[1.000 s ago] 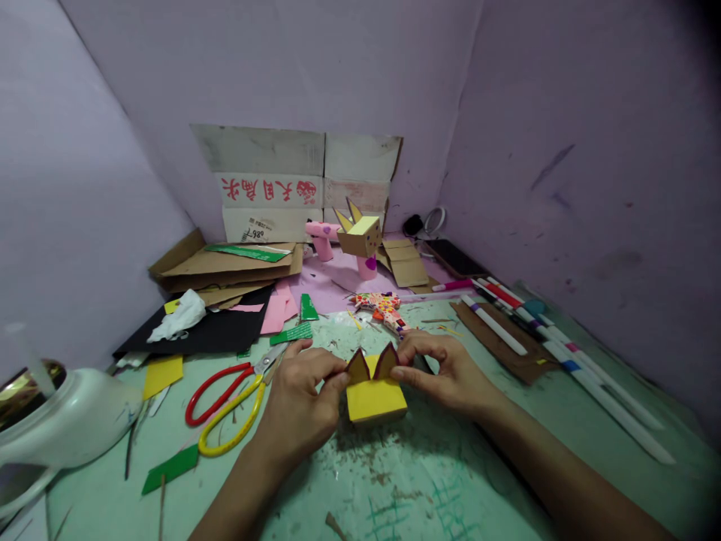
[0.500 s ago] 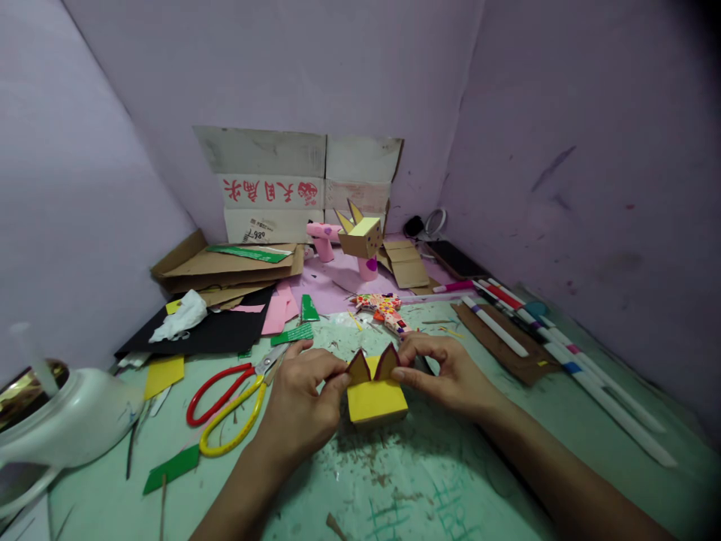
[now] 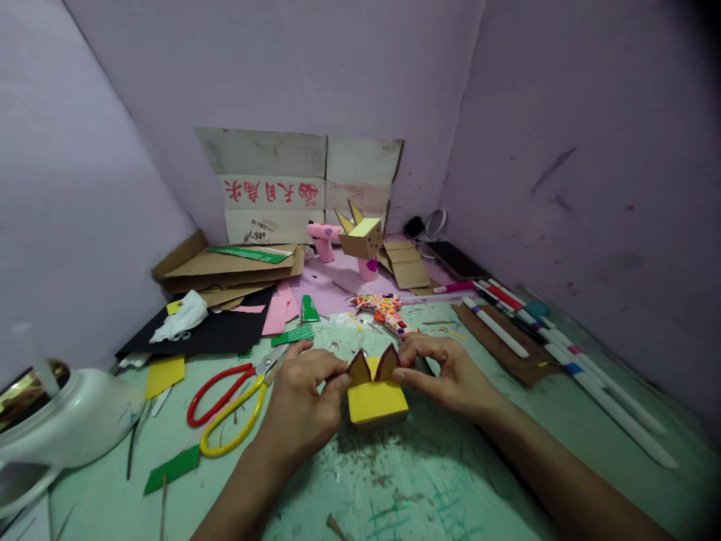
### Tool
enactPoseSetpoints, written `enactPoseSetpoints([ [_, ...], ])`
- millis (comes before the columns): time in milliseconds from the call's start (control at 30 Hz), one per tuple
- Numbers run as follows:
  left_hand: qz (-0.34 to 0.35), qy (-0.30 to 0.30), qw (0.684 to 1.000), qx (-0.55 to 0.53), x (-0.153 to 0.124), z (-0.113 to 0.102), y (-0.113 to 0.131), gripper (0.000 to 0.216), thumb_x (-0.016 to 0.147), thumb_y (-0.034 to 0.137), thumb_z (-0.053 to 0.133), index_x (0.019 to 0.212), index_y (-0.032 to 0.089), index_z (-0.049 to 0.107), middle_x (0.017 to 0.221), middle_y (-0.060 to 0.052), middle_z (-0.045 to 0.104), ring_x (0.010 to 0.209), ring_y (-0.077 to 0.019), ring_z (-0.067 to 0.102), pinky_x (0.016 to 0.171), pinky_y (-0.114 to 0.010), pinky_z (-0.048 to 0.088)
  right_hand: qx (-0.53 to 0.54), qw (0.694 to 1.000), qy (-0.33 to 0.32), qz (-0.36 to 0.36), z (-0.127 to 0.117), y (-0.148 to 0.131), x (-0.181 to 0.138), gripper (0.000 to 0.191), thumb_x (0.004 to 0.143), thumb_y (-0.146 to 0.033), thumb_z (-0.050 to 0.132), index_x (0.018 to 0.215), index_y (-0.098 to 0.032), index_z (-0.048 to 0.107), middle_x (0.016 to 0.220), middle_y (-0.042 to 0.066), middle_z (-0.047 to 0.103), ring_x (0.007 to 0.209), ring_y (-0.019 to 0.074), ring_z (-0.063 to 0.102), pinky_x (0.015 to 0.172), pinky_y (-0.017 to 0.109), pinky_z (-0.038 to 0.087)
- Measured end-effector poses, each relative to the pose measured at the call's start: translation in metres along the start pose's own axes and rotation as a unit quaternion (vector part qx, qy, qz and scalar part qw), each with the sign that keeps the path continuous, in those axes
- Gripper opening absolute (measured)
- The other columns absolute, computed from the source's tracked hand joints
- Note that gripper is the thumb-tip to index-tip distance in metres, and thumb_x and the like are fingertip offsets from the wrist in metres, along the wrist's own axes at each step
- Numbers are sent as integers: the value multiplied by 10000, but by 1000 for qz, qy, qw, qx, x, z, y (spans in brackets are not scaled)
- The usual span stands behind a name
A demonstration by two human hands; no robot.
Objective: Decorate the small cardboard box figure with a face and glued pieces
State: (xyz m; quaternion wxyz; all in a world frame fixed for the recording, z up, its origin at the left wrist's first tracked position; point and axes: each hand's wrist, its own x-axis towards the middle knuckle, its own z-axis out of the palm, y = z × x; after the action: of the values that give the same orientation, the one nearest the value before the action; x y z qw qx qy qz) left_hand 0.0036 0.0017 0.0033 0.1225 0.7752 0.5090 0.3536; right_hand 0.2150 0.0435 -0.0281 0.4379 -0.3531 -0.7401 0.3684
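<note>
A small yellow cardboard box (image 3: 377,404) is in front of me, with two pointed cardboard ears standing on its top. The left ear (image 3: 359,368) is pinched at its outer edge between the thumb and fingers of my left hand (image 3: 312,394). My right hand (image 3: 444,372) pinches the outer edge of the right ear (image 3: 387,364). Both ears have dark edges. Whether they are stuck to the box I cannot tell. Behind my hands lies a glue gun (image 3: 388,312) with a patterned cover.
Red-and-yellow-handled scissors (image 3: 225,409) lie beside my left forearm. A yellow-headed pink cardboard figure (image 3: 360,239) stands at the back. Several white-barrelled markers (image 3: 608,391) lie at right. A white pot-like container (image 3: 84,413) is at left, near green paper scraps (image 3: 172,469).
Both hands keep the same pinch on the two ears, and the box has stayed in place. Only a very slight shift of the view shows.
</note>
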Motion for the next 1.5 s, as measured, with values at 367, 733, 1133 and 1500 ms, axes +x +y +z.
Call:
enactPoseSetpoints([
  [367, -1, -4, 1000, -2, 0, 0, 0, 177, 765, 133, 502, 615, 198, 570, 615, 18, 640, 593, -145, 563, 913, -526, 376, -4, 1000, -2, 4, 0, 0, 0, 120, 719, -208, 674, 622, -210, 604, 634, 16, 640, 620, 173, 566, 629, 326, 447],
  [733, -3, -8, 1000, -7, 1, 0, 0, 179, 752, 117, 499, 611, 207, 565, 611, 26, 626, 605, -149, 581, 916, -518, 376, -5, 1000, -3, -2, 0, 0, 1, 128, 720, -210, 672, 615, -216, 598, 628, 9, 637, 614, 170, 568, 642, 326, 455],
  [1133, 2, -3, 1000, -5, 0, 0, 0, 185, 760, 109, 495, 607, 196, 552, 601, 23, 615, 593, -140, 564, 908, -538, 375, -11, 1000, -18, 6, 0, 0, 1, 148, 734, -218, 666, 609, -201, 590, 631, 7, 627, 625, 167, 568, 667, 335, 452],
  [1500, 0, -11, 1000, -7, 1, 0, 0, 176, 765, 119, 501, 620, 190, 571, 604, 25, 615, 595, -140, 565, 914, -525, 366, -9, 1000, -14, -2, 0, -2, 1, 141, 736, -215, 649, 613, -192, 584, 638, 16, 617, 631, 173, 563, 655, 331, 436],
])
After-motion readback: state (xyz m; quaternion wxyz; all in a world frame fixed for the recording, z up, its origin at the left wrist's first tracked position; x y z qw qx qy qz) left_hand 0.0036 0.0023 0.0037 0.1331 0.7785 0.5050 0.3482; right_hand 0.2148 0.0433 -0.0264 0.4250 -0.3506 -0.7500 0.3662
